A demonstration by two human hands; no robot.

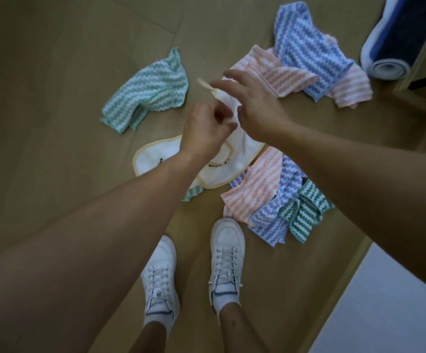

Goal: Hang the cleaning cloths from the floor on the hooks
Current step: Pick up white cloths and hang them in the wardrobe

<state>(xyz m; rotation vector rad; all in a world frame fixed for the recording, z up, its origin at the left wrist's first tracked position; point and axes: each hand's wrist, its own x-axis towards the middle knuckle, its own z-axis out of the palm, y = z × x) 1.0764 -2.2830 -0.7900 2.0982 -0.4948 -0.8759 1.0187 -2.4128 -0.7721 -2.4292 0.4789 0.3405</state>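
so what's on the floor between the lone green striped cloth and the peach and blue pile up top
Head view: bare floor, crossed only by the held white cloth's loop and right hand.

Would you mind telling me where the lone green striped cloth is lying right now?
In the head view, the green striped cloth lies on the floor at upper left, left of both hands and beyond the white cloth they hold.

Both your bare forearms reaching to frame centre, your left hand [204,128] with fingers curled in a pinch, your right hand [255,103] just upper right, fingers bent, pinching.
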